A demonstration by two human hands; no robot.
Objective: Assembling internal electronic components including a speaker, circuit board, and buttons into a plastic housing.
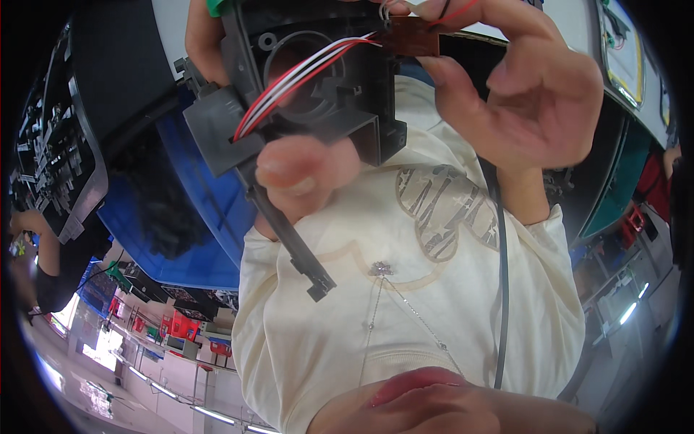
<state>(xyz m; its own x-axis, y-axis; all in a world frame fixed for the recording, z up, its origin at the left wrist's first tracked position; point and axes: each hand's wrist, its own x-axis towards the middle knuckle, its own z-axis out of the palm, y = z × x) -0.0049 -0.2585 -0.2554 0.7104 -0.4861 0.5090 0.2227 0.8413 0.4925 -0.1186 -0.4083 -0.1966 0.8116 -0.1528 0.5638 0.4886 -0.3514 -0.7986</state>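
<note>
My left hand point(311, 170) is wrapped round a black plastic housing point(372, 108) with a round opening, its thumb in front and fingers behind the left edge. From the housing's grey side block point(224, 130) a long dark bar point(293, 235) slants down across my shirt. Between the thumb and forefinger of my right hand point(528, 101), a small brown circuit board point(416, 36) is pinched at the housing's upper right. Red and white wires point(296, 76) arch from the side block to this board. More thin wires at the board's top are partly hidden by my fingers.
To the left, a blue bin point(217, 239) holds a heap of dark parts. Beyond it lies a tray point(97, 155) of small parts, with another person's hand point(32, 223) close by. A dark cable point(503, 289) hangs along my right side. Red bins point(184, 325) stand farther off.
</note>
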